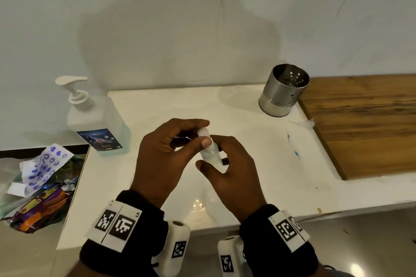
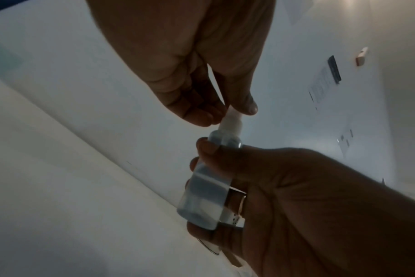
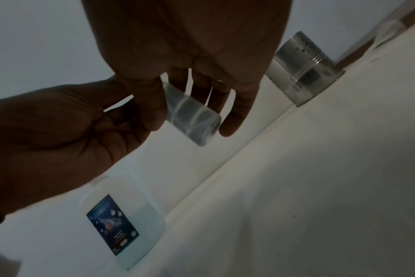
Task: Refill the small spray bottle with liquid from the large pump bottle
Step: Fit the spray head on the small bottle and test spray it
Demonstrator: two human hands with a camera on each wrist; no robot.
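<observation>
The small clear spray bottle [image 1: 211, 157] is held a little above the white counter [image 1: 270, 175] at its middle. My right hand [image 1: 212, 161] grips its body between thumb and fingers; the right wrist view shows the bottle's base [image 3: 193, 116] in that grip. My left hand [image 1: 204, 133] pinches the white spray head [image 2: 232, 120] on top of the bottle with thumb and fingers. The large pump bottle [image 1: 96, 123], clear with a blue label and white pump, stands untouched at the counter's back left corner, also in the right wrist view [image 3: 128, 230].
A perforated steel holder [image 1: 284, 90] stands at the back right, beside a wooden board [image 1: 364, 123]. A small bit of clear and blue plastic [image 1: 292, 141] lies to the right of my hands. Wrappers and a blister strip [image 1: 42, 171] fill a bin on the left.
</observation>
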